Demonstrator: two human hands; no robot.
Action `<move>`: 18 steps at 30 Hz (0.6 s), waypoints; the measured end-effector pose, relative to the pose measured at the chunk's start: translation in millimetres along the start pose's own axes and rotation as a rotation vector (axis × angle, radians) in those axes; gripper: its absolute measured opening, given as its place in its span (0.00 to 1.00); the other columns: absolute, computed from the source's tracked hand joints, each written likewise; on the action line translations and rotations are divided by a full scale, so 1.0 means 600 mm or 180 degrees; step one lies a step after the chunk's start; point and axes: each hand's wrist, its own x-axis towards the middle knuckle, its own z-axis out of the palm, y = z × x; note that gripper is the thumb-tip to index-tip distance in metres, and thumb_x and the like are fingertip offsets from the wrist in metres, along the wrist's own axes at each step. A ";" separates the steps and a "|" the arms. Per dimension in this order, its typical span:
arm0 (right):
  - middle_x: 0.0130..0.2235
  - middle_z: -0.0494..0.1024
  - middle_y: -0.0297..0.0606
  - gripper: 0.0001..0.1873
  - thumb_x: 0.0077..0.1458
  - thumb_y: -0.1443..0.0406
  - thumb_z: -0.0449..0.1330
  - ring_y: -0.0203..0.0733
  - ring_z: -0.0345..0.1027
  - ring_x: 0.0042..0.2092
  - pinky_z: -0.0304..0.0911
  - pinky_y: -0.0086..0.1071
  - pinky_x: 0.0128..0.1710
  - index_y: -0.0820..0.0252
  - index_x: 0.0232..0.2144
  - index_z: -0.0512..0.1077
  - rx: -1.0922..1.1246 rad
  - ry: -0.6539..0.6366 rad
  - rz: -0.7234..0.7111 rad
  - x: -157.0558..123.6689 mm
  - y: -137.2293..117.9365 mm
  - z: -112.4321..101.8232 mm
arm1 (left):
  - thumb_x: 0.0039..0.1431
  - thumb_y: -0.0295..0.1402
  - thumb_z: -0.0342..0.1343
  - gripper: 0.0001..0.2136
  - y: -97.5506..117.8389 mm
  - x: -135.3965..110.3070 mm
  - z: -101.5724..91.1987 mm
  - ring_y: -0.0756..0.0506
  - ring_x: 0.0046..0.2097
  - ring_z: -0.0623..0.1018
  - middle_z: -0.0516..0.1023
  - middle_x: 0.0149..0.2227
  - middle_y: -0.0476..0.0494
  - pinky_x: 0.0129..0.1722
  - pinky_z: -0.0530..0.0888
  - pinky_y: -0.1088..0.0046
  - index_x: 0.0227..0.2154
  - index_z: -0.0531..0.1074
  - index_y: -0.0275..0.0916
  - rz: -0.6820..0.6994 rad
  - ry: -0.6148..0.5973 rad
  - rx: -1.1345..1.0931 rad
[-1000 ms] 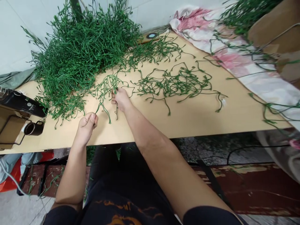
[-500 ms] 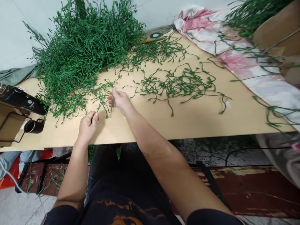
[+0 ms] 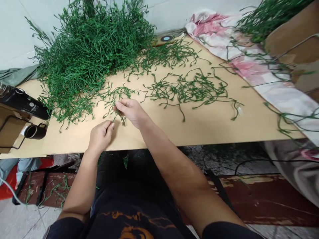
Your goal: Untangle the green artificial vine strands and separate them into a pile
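Observation:
My right hand [image 3: 132, 111] pinches a thin green plastic sprig [image 3: 115, 96] that trails off toward the big heap of green strands [image 3: 87, 49] at the back left of the tan tabletop [image 3: 204, 126]. My left hand [image 3: 101, 134] is closed just below it, thumb against fingers, at the sprig's lower end near the front edge. A loose spread of sorted green strands [image 3: 189, 88] lies to the right of my hands.
A black tool with a metal stand [image 3: 23, 106] sits at the table's left edge. A pink and white cloth [image 3: 249, 63] with more green strands lies at the right, beside a cardboard box [image 3: 291, 43]. A white wall stands behind the heap.
My right hand has drawn the sprig back toward me from the heap's edge. My left hand has shifted slightly right and closer to the right hand.

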 end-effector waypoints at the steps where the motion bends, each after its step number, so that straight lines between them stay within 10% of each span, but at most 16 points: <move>1: 0.16 0.61 0.27 0.15 0.56 0.71 0.53 0.24 0.51 0.19 0.49 0.20 0.20 0.65 0.17 0.66 0.0161 0.0045 0.0048 0.002 -0.003 0.001 | 0.60 0.40 0.42 0.14 0.001 -0.001 0.001 0.50 0.28 0.66 0.65 0.23 0.50 0.31 0.60 0.76 0.25 0.64 0.39 -0.0034 -0.0026 -0.0048; 18: 0.18 0.60 0.27 0.16 0.59 0.71 0.48 0.24 0.52 0.18 0.52 0.21 0.18 0.60 0.19 0.57 0.1317 0.1000 0.0800 0.057 -0.016 0.024 | 0.60 0.39 0.41 0.16 0.054 0.002 0.034 0.53 0.23 0.58 0.54 0.19 0.53 0.26 0.57 0.75 0.19 0.56 0.39 -0.0386 0.0054 -0.1908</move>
